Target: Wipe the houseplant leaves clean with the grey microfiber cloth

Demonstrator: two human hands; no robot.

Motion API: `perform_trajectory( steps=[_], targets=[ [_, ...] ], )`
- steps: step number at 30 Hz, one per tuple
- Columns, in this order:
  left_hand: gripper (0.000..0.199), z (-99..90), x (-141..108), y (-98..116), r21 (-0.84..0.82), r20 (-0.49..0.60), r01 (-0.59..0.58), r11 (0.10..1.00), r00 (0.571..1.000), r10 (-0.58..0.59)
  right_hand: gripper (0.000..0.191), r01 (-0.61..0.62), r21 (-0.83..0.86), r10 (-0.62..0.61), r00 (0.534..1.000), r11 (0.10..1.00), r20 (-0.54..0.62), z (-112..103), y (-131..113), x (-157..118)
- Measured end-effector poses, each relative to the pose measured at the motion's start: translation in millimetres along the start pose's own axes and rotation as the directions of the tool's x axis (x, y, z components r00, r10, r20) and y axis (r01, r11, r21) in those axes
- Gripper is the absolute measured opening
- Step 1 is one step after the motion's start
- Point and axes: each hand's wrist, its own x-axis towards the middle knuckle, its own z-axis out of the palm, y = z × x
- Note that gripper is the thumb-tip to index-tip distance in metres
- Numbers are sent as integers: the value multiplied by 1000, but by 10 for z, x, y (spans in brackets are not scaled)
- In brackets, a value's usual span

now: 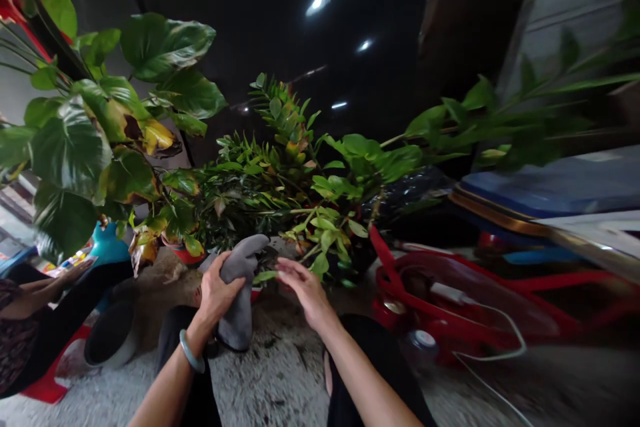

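Note:
My left hand [220, 292] is wrapped around a smooth grey thing [239, 321] with a rounded lower end and a curved top, shaped somewhat like a spray bottle; its exact kind is unclear. A pale bracelet circles that wrist. Just to the right, my right hand [309, 290] has its fingertips together at the end of a narrow green leaf [265, 276]. Whether this leaf hangs from a stem is hidden. Beyond both hands grows a bushy potted plant [327, 223] with small green leaves, some yellowing.
A big-leaved plant [70, 140] with browned leaves rises at left. Beside it sit another person [30, 327] and a dark bucket [113, 333]. At right are a red plastic chair [510, 290], a white cable [523, 340] and stacked blue items [540, 180].

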Motion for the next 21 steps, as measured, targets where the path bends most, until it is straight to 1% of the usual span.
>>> perform_trajectory(
  steps=[2,4,6,8,11,14,17,19,21],
  targets=[
    [56,48,-135,4,-104,-49,21,994,998,-26,54,96,-68,-88,990,993,109,95,-39,-289],
    [57,107,-264,43,-234,-85,37,972,995,-58,66,167,-151,-136,971,974,197,230,-31,-569],
    [57,156,-385,111,-389,-86,62,919,991,-103,77,225,-227,-174,960,948,221,347,-9,-770],
    [56,184,-504,192,-542,-36,89,835,991,-129,85,245,-270,-193,959,931,206,405,-18,-868],
    [52,203,-671,297,-697,42,94,711,995,-90,85,209,-279,-156,967,937,201,390,-124,-891],
    [46,226,-798,333,-767,52,77,637,997,-58,82,209,-290,-151,966,934,208,351,-278,-917],
    [44,253,-879,302,-818,50,63,572,998,-39,79,207,-296,-148,966,932,212,351,-396,-1012],
    [46,256,-919,275,-828,42,34,559,999,1,74,194,-280,-135,967,940,216,359,-436,-1086],
    [49,236,-955,263,-808,18,-25,588,998,68,68,154,-268,-100,974,951,204,363,-444,-1145]
  ],
)
